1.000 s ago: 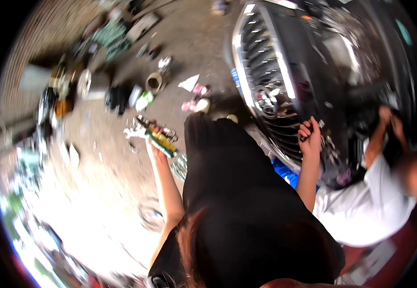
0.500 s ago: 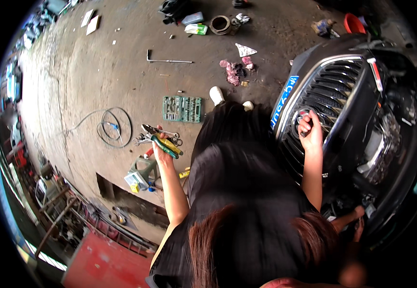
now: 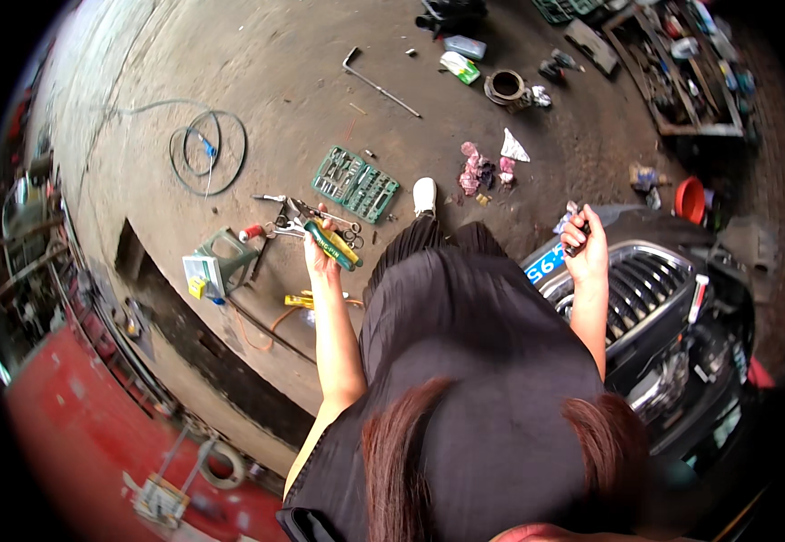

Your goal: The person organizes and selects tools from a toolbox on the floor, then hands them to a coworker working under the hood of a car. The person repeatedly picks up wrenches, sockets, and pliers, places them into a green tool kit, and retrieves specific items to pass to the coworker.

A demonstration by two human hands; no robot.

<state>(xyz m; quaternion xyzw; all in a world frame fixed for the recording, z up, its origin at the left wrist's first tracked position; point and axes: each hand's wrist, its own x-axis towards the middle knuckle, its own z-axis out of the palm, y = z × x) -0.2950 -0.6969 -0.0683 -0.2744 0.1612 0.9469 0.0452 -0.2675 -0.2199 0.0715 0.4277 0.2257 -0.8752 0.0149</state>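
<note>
My left hand (image 3: 320,259) is closed around a bundle of hand tools. Pliers with green and yellow handles (image 3: 333,247) lie across the palm, and several wrenches (image 3: 353,238) stick out beside them. Raised at the right, my right hand (image 3: 589,248) has its fingers curled round a small dark object (image 3: 578,239), whose kind I cannot make out. That hand overlaps the front corner of a dark car (image 3: 654,339) with a chrome-edged grille. Beyond my left hand, an open green socket set (image 3: 355,184) lies on the floor.
A long pit (image 3: 257,384) runs along the left, with a green stool (image 3: 233,256) beside it. A coiled hose (image 3: 244,149), an L-shaped wrench (image 3: 382,87) and crumpled rags (image 3: 474,170) lie on the floor. A red basin (image 3: 689,200) and a parts crate (image 3: 727,125) stand far right.
The view has turned, so the car sits lower right and the crate has come into view. My right hand no longer overlaps the grille's middle. Both hands keep their hold.
</note>
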